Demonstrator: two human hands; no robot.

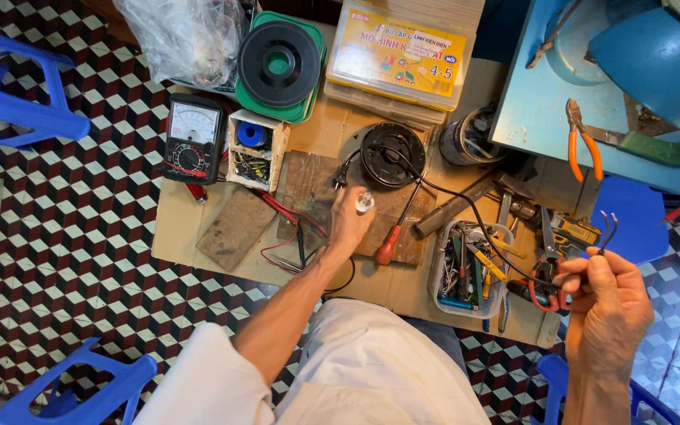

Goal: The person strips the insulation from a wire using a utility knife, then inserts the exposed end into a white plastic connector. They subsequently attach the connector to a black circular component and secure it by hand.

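Note:
My left hand (350,224) reaches out over the wooden board (307,182) and holds a small clear bulb (364,202) between its fingertips. My right hand (607,303) is raised at the right and grips a dark cable (474,208) whose bare wire ends (607,223) stick up above the fingers. That cable runs left to a round black part (392,154) lying on the cardboard. A screwdriver with a red handle (389,244) lies just right of my left hand.
On the cardboard sheet (175,220) stand an analog multimeter (192,140), a small white box of parts (254,149), a black reel on a green tray (279,64), a clear tub of tools (466,271) and a yellow boxed kit (401,51). Orange-handled pliers (582,149) lie on the blue bench. Blue stools stand around.

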